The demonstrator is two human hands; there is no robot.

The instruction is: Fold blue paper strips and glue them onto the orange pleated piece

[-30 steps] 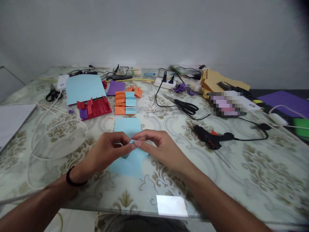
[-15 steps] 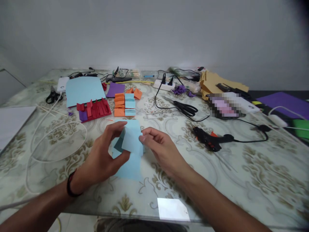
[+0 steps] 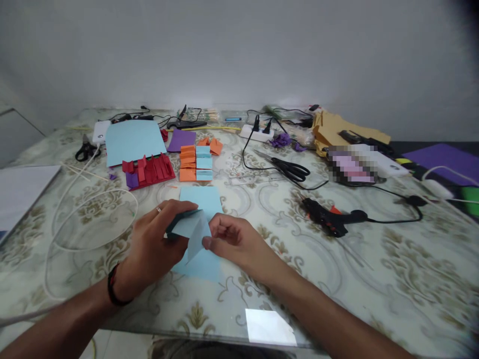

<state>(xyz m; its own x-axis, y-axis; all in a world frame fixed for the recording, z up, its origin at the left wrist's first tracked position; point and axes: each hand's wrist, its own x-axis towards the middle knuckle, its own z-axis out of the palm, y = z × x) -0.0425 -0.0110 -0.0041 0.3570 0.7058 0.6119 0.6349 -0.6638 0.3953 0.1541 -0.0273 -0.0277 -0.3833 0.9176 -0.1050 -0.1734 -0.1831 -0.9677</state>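
Note:
Between my hands is a folded piece of light blue paper (image 3: 190,227), its creased flaps standing apart. My left hand (image 3: 151,244) grips it from the left, thumb below and fingers above. At its right edge, my right hand (image 3: 234,239) pinches a flap between thumb and fingers. Under them a flat light blue sheet (image 3: 200,197) lies on the table, partly covered by my hands. Just beyond sit pleated orange strips (image 3: 187,163) beside pleated light blue strips (image 3: 204,163). Left of those is a folded red paper piece (image 3: 155,171).
Black-handled scissors (image 3: 290,168) lie beyond my right hand. A black glue gun (image 3: 325,217) with its cord rests to the right. A white power strip (image 3: 256,132) stands near the wall, and a white cable (image 3: 56,214) loops across the left side.
Both hands have come lower and slightly nearer, and the folded light blue paper has tilted. Its right flap now stands up at a crease. The view has shifted slightly.

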